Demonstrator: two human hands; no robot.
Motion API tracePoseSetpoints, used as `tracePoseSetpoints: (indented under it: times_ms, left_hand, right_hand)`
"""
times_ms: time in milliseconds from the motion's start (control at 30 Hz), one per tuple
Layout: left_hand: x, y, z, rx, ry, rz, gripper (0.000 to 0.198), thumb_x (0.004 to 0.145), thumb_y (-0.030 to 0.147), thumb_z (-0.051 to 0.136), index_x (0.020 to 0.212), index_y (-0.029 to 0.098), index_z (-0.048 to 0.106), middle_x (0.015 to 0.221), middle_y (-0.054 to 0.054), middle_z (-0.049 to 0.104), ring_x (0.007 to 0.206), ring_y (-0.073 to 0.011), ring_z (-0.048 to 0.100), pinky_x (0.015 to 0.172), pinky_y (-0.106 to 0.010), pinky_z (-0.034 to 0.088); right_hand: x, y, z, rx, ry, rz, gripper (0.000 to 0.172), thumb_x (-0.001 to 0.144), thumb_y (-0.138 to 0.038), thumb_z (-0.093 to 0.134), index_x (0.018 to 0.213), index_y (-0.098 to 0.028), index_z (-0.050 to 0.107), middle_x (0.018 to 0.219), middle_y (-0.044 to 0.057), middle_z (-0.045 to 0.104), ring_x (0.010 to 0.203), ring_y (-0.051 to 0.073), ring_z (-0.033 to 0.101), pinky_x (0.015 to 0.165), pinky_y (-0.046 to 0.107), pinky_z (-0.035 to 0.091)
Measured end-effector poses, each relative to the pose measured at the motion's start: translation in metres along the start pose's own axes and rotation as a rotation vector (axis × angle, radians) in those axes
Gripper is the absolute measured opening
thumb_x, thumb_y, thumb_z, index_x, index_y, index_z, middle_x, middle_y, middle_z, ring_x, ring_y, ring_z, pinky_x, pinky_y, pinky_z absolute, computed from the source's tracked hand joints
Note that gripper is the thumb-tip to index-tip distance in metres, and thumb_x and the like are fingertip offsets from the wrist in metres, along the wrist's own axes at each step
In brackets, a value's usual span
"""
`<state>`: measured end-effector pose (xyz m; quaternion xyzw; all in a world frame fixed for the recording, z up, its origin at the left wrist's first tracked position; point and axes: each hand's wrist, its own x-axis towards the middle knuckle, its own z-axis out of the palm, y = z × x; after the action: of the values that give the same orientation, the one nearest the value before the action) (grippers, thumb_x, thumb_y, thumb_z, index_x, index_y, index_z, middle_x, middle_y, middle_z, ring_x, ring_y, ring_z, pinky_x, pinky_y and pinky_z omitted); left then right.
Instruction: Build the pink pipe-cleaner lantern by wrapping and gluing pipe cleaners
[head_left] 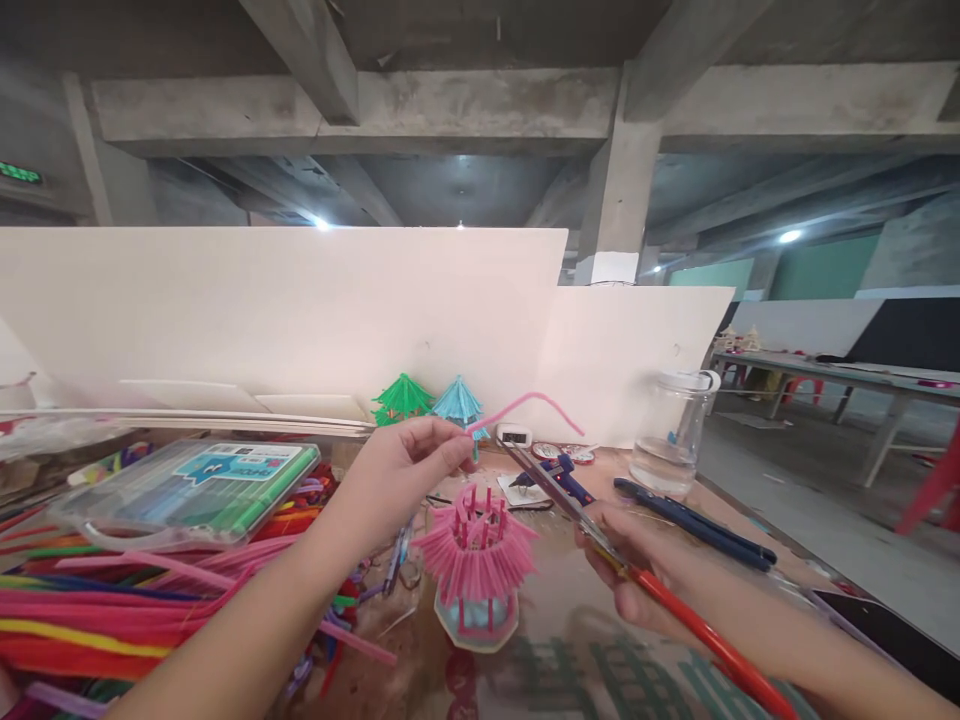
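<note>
My left hand (420, 455) pinches one end of a pink pipe cleaner (536, 397) between thumb and fingertips. The strip arches to the right, its far end drooping. My right hand (630, 560) is closed around a long red-handled metal tool (551, 490), possibly scissors. Its silver tip points up and left, just below the pipe cleaner and apart from it. Below and between both hands stands a small pink pavilion model (480, 560) with a fringed roof and several upright pink posts, on a pale base. The tool's exact kind cannot be made out.
Loose coloured pipe cleaners (82, 610) and a clear marker case (202, 490) fill the left side. Green (405, 395) and blue (457, 400) model roofs stand behind. A blue glue gun (562, 480), dark pliers (697, 525), a water jug (671, 435) and a phone (892, 640) lie rightward.
</note>
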<state>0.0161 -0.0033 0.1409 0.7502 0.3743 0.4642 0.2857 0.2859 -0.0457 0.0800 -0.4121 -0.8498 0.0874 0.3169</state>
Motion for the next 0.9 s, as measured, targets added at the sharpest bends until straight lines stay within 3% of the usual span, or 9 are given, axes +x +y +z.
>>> tracePoseSetpoints:
  times_ms: [100,400,700,900]
  left_hand:
    - [-0.002,0.0,0.007,0.058,-0.077,-0.046,0.036,0.08,0.053,0.062,0.073,0.017,0.068,0.068,-0.001,0.069,0.063,-0.0151,0.06,0.057,-0.024,0.043]
    - [-0.008,0.004,0.02,0.025,-0.27,-0.104,0.029,0.079,0.042,0.061,0.066,0.017,0.068,0.067,-0.003,0.071,0.066,-0.0174,0.064,0.063,-0.026,0.048]
    - [-0.013,0.005,0.027,0.003,-0.283,-0.109,0.025,0.08,0.04,0.063,0.068,0.019,0.07,0.069,0.0,0.07,0.067,-0.0154,0.063,0.061,-0.024,0.046]
    - [-0.012,0.004,0.025,-0.003,-0.283,-0.113,0.027,0.079,0.043,0.062,0.068,0.019,0.068,0.068,0.001,0.068,0.066,-0.0153,0.061,0.061,-0.025,0.045]
  right_hand:
    - [-0.002,-0.009,0.006,0.296,-0.173,0.133,0.043,0.088,-0.063,0.048,0.101,-0.023,0.052,0.074,-0.001,0.048,0.062,0.014,0.044,0.055,0.024,0.042]
    - [-0.004,-0.023,0.018,0.653,-0.219,0.139,0.053,0.085,-0.073,0.044,0.103,-0.023,0.048,0.078,-0.003,0.035,0.067,0.012,0.032,0.059,0.025,0.029]
    - [-0.01,-0.02,0.021,0.618,-0.197,0.111,0.059,0.085,-0.072,0.044,0.122,-0.025,0.049,0.094,0.003,0.048,0.077,0.016,0.042,0.066,0.026,0.038]
    - [-0.01,-0.02,0.029,0.624,-0.077,0.166,0.051,0.085,-0.069,0.049,0.107,-0.023,0.053,0.08,-0.001,0.046,0.068,0.013,0.04,0.059,0.024,0.035]
